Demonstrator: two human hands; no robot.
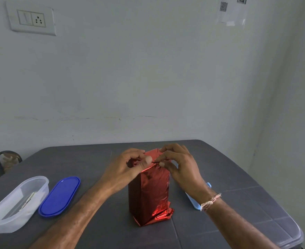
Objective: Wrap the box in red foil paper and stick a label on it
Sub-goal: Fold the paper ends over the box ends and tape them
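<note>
Foil (152,154) at the upper end of the box (149,193) is pinched by both hands, the left hand (130,165) closing on it from nine o'clock and the right hand (181,167) from three o'clock. The box is stood upright on the table (94,159) (long axis vertical), beneath the fingers. The top fold is hidden by the thumbs; how far it is closed cannot be told.
</note>
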